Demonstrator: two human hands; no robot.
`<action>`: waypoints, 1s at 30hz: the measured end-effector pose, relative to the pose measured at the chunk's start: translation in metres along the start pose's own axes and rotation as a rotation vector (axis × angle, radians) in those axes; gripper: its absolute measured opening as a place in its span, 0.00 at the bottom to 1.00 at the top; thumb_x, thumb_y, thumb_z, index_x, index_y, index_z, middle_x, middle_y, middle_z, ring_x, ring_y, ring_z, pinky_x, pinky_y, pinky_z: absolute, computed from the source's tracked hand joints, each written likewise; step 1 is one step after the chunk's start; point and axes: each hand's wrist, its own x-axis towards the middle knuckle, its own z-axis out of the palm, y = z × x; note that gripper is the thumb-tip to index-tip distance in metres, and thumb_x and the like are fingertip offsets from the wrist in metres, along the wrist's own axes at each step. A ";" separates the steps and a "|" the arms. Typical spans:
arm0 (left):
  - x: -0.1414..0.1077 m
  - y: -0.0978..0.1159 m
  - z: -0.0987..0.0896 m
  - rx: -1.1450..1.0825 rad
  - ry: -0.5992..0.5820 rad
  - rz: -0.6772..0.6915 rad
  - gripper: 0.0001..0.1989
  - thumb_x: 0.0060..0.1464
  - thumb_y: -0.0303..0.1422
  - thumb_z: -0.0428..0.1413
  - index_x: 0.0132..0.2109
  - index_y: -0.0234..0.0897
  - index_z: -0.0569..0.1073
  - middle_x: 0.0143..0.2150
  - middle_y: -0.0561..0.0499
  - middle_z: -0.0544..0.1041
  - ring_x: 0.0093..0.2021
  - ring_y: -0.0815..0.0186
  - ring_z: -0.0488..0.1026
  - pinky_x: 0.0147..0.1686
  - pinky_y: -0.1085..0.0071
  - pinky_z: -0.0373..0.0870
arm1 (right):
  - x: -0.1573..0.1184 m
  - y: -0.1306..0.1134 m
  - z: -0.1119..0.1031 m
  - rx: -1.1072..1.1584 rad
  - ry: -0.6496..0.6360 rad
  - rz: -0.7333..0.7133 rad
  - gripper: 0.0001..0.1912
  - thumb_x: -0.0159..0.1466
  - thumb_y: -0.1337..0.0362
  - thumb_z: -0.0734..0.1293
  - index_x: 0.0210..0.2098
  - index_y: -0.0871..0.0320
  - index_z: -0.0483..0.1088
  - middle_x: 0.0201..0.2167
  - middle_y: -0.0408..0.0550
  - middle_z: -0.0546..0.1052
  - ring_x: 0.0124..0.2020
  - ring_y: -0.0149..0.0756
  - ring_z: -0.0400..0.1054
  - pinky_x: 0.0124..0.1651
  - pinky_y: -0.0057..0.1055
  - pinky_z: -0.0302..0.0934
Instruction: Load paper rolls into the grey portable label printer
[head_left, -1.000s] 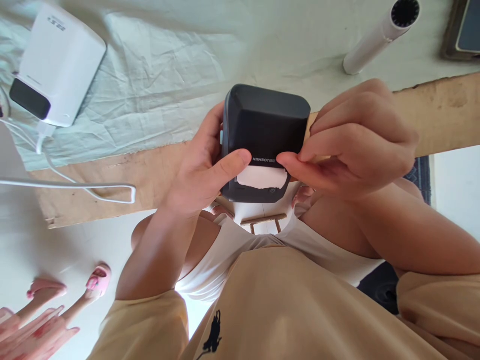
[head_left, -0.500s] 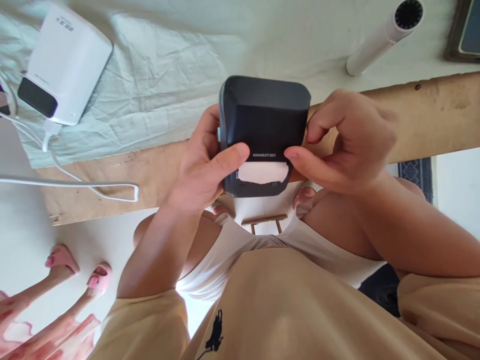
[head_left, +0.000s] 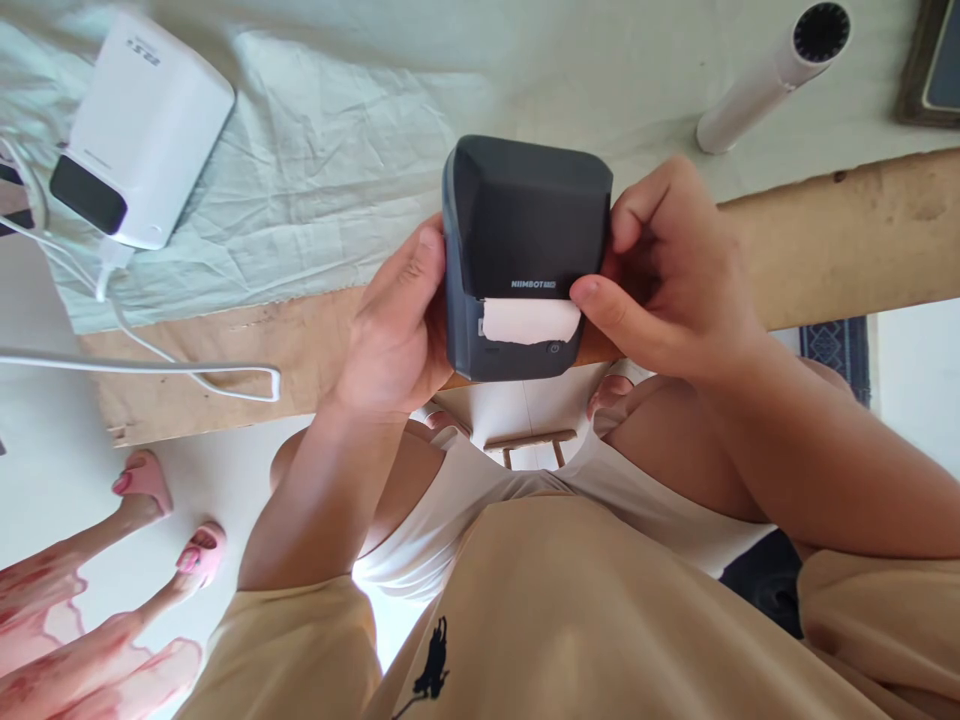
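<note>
Pale cloth [head_left: 337, 150], black printer [head_left: 532, 225], both hands [head_left: 394, 335] [head_left: 679, 270]

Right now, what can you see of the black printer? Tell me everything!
The printer is dark and boxy with rounded corners, and looks like plastic. Its smooth black cover says "NIIMBOT" in pale letters. Below that, white paper pokes out with an uneven edge, and a small power mark sits near the lower right. It's held up over the wooden board. The left hand holds its left side; the thumb of the right hand touches near its right edge.
</note>
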 end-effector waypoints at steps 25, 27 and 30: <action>0.005 0.003 -0.006 0.070 0.001 -0.072 0.16 0.70 0.38 0.53 0.34 0.41 0.79 0.28 0.52 0.73 0.29 0.66 0.73 0.25 0.70 0.69 | 0.001 0.004 -0.001 0.169 -0.115 0.027 0.25 0.63 0.50 0.73 0.38 0.53 0.52 0.31 0.39 0.62 0.26 0.24 0.53 0.25 0.28 0.46; 0.006 0.002 -0.008 0.045 -0.017 -0.067 0.14 0.68 0.35 0.54 0.33 0.40 0.78 0.27 0.53 0.72 0.27 0.68 0.70 0.24 0.71 0.67 | 0.001 0.004 0.000 0.161 -0.096 0.023 0.26 0.62 0.51 0.74 0.38 0.52 0.52 0.31 0.38 0.61 0.26 0.25 0.53 0.24 0.28 0.46; 0.006 0.002 -0.008 0.029 -0.042 -0.075 0.11 0.66 0.33 0.56 0.35 0.39 0.79 0.29 0.53 0.75 0.29 0.67 0.73 0.26 0.72 0.71 | 0.000 0.003 0.002 0.143 -0.051 0.029 0.26 0.60 0.51 0.75 0.37 0.52 0.53 0.28 0.37 0.62 0.24 0.24 0.54 0.22 0.27 0.46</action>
